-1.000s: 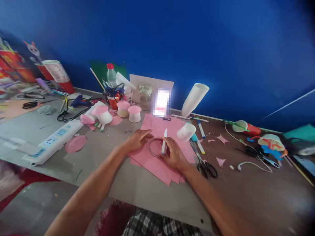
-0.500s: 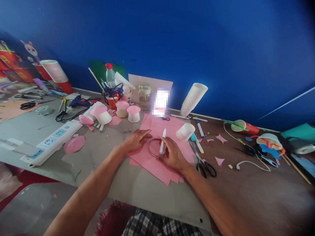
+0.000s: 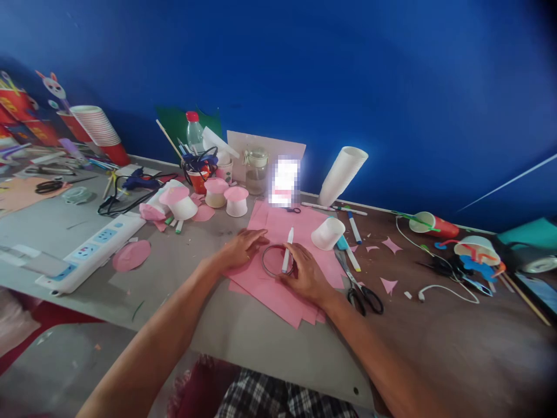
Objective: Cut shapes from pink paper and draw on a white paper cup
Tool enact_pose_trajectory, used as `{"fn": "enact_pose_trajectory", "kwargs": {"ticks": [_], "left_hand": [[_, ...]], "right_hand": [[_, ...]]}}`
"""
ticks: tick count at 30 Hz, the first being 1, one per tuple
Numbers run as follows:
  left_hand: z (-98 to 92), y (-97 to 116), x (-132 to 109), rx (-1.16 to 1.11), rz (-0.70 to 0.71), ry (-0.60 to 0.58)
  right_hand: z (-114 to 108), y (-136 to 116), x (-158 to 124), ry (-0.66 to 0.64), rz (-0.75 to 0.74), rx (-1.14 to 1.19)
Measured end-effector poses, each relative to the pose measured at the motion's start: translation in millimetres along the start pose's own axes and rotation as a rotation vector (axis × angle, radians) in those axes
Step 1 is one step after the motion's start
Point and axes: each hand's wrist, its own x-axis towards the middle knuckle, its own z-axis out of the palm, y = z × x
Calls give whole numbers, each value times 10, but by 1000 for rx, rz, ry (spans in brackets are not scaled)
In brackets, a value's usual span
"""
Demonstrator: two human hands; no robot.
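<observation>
Grip of right hand (image 3: 307, 274) on slim white pen (image 3: 288, 248) over dark ring (image 3: 263, 262)

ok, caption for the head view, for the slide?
Left hand presses pink paper flat while right hand holds a white pen against a ring.

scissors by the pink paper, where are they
In the head view, the scissors lie just right of the right hand, at the right edge of the pink paper.
</observation>
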Motion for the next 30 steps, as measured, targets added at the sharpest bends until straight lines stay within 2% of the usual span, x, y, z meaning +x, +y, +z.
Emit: {"fn": "enact_pose_trajectory", "kwargs": {"ticks": [6,23,27,30], "left_hand": [[-9,16,5,-16,34,3],[-5,9,9,2,1,-5],[-10,11,5,6,1,-8],[-14,16,7,11,-10,-32]], "right_hand": [[14,-1,-1,9,0,-19],[8,-72,8,13,-9,-78],[-11,-75,5,25,-5,-39],[-54,-66,-10,70,52,45]]}}
